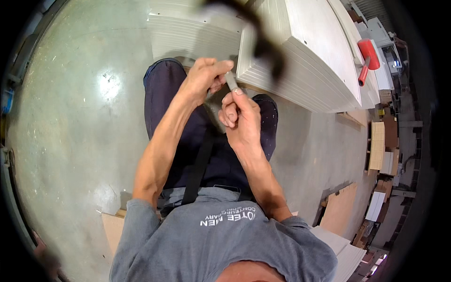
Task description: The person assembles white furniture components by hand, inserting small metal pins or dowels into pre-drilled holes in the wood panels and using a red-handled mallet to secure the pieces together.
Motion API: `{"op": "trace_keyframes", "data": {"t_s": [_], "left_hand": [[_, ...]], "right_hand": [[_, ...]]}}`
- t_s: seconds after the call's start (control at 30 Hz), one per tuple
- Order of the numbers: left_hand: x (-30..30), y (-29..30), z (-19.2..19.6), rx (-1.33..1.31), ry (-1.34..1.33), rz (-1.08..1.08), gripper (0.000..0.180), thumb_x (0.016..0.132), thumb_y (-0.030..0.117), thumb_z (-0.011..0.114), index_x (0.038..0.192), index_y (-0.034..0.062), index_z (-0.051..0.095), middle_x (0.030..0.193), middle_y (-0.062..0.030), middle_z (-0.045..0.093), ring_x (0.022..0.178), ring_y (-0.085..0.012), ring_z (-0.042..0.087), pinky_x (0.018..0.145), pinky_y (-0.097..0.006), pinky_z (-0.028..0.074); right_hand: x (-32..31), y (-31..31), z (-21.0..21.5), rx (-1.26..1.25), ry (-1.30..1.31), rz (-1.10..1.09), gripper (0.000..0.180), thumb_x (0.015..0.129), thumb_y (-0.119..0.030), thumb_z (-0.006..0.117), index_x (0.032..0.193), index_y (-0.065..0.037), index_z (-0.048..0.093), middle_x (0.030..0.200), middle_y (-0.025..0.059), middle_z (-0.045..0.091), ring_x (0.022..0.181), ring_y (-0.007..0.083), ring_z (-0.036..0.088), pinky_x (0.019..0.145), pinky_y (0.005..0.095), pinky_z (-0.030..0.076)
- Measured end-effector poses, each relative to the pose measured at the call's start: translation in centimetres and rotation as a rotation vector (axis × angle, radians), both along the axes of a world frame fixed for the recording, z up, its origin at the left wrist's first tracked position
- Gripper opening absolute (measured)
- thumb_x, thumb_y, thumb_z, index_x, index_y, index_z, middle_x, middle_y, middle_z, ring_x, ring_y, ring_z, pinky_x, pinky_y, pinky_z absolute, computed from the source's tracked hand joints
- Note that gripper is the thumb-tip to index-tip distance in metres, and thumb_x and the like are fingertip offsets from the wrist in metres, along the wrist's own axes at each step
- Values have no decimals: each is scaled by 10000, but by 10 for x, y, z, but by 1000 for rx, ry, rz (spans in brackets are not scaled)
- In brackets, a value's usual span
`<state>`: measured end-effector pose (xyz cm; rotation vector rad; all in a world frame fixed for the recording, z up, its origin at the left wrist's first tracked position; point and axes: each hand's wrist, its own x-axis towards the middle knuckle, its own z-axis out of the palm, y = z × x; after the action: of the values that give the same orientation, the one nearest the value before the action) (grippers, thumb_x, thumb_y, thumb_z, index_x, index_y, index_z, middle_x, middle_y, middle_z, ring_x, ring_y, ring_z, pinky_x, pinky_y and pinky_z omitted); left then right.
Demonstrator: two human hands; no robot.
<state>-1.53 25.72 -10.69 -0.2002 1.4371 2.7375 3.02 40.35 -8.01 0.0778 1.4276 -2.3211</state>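
A small, flat grey strip (230, 81) spans the gap between my two hands, above my knees. Its exact kind is not clear. My left hand (203, 81) pinches its upper end between thumb and fingers. At the lower end, my right hand (243, 115) has its thumb pressed on the strip and the other fingers curled in. Just beyond the hands stands a stack of white panels (300, 58) with many thin edges showing. A red mallet (369, 58) lies on top of the panels at the right, away from both hands.
A lower stack of pale panels (188, 37) stands straight ahead. A blurred dark strap-like shape (268, 47) crosses the upper view. Right of me are a wooden board (339, 209), more white panels (350, 258) and cartons (377, 145). Smooth concrete floor (84, 131) extends left.
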Motion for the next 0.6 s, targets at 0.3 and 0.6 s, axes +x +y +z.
{"op": "trace_keyframes", "data": {"t_s": [0.3,0.6], "left_hand": [[-5,5,-40,-100,-133,-88,278,900,224,655,694,48,594,576,-9,504,453,-101,402,414,-263,284],[21,12,25,-596,184,358,503,949,321,605,1313,-19,543,1169,-172,625,1033,-190,594,875,-311,471]], "right_hand": [[-9,4,-41,47,-86,-58,294,974,-211,550,757,-17,588,543,4,463,444,95,383,442,245,301],[0,109,-48,202,49,-54,307,985,-206,533,748,-15,580,546,7,465,453,85,378,437,234,284]]}}
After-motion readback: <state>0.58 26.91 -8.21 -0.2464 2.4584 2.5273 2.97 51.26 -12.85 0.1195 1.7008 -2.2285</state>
